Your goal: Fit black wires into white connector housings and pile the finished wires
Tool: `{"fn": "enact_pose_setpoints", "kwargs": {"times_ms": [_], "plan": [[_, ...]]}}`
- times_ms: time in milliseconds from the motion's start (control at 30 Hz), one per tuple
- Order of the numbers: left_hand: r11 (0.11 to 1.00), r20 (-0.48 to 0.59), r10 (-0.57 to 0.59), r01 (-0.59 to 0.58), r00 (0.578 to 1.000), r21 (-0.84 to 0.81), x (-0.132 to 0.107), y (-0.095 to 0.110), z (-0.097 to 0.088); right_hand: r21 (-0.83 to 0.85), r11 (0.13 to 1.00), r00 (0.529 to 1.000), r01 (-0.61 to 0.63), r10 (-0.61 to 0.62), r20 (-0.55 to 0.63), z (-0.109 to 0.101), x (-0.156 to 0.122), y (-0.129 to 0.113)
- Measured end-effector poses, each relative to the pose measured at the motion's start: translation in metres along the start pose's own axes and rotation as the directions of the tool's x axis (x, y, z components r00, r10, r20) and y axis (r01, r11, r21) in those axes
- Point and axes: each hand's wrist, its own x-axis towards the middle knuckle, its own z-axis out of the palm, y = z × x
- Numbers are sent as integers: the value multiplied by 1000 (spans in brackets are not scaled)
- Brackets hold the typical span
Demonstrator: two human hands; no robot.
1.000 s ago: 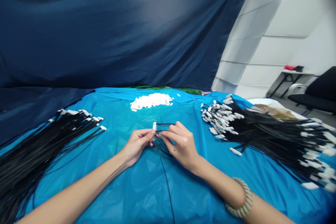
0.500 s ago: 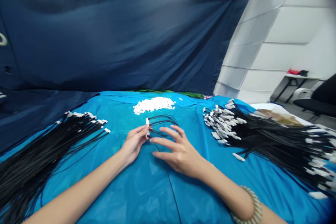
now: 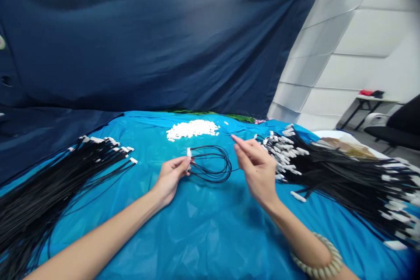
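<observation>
My left hand (image 3: 171, 175) pinches the white connector end of a thin black cable (image 3: 211, 164) that lies looped on the blue plastic sheet (image 3: 203, 227). To the right of that loop my right hand (image 3: 257, 166) hangs just above the sheet with its fingers stretched out and nothing in them. Its fingertips point toward the back, close to the white connector ends of the big cable pile (image 3: 328, 170) on the right.
A second pile of black cables with white ends (image 3: 55, 183) spreads across the left. A heap of small white connectors (image 3: 192, 129) lies at the back centre. A dark blue cloth (image 3: 147, 43) hangs behind. At the far right stand a chair (image 3: 397, 124) and a small table (image 3: 367, 100).
My right hand let go of the cable and moved right and up, toward the right pile. The cable now lies in a wider loop. My left hand kept hold of the connector end.
</observation>
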Motion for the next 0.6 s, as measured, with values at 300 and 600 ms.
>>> {"fn": "enact_pose_setpoints", "kwargs": {"times_ms": [300,600], "plan": [[999,6,22,-22,1000,39,-2,1,1,-260,960,970,102,-38,240,17,-17,1],[996,60,55,-60,997,69,-4,1,2,-273,960,962,58,19,272,16,-15,5]]}}
